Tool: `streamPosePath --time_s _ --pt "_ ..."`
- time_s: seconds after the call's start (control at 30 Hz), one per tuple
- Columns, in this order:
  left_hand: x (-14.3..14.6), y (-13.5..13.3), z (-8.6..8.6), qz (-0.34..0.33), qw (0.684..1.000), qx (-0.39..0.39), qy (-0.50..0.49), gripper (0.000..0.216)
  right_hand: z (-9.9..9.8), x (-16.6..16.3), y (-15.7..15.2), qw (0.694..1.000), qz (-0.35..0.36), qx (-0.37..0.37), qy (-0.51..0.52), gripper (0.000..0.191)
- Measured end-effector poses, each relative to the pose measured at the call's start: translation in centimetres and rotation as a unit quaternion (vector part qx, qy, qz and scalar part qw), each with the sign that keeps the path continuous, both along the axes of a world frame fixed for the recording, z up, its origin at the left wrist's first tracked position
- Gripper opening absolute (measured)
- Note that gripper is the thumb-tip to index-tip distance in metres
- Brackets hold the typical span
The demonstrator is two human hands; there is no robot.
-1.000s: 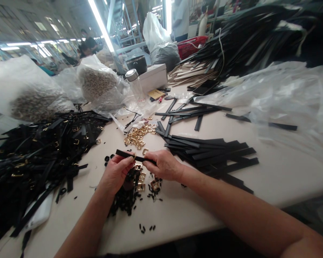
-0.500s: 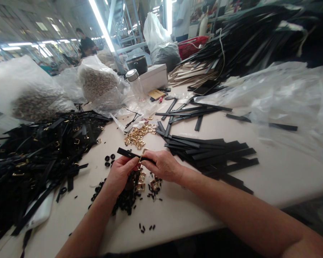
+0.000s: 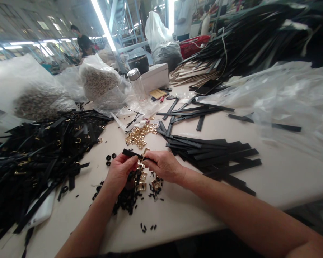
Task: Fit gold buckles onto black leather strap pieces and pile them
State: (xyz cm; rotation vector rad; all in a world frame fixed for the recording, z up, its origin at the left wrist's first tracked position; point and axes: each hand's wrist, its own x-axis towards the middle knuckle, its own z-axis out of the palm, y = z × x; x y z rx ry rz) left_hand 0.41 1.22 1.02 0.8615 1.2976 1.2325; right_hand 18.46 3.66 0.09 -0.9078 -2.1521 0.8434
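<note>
A short black strap (image 3: 131,153) is pinched between my left hand (image 3: 120,171) and my right hand (image 3: 164,165), just above the table. A small gold buckle (image 3: 142,157) sits on the strap between my fingertips. Both hands are closed on it. Under my hands lie a few more gold buckles (image 3: 141,181) and a scatter of small black loops (image 3: 126,200).
A big heap of finished black straps with buckles (image 3: 34,157) fills the left side. Loose gold buckles (image 3: 140,135) lie beyond my hands, plain black straps (image 3: 212,152) to the right. Clear plastic bags (image 3: 282,96), a bottle (image 3: 136,84) and a white box (image 3: 156,76) stand behind.
The free left end of the strap has become shorter as it slid rightward through the buckle. Both hands have stayed in place.
</note>
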Motion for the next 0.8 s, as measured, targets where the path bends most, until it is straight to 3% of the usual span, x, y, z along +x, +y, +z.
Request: streamPosePath --time_s 0.2,0.43,0.8 --pt "0.6 -0.6 0.1 -0.01 1.0 -0.007 -0.016 0.031 0.9 0.3 -0.1 0.999 -0.033 -0.021 -0.021 0.022" --pt "0.5 -1.1 -0.4 -0.012 0.994 0.084 0.065 0.024 1.0 0.3 -0.3 0.995 -0.013 -0.077 0.056 0.027" --pt "0.6 -1.1 -0.2 -0.022 0.99 0.079 0.114 0.02 1.8 0.5 -0.5 0.996 -0.02 0.002 -0.082 0.019"
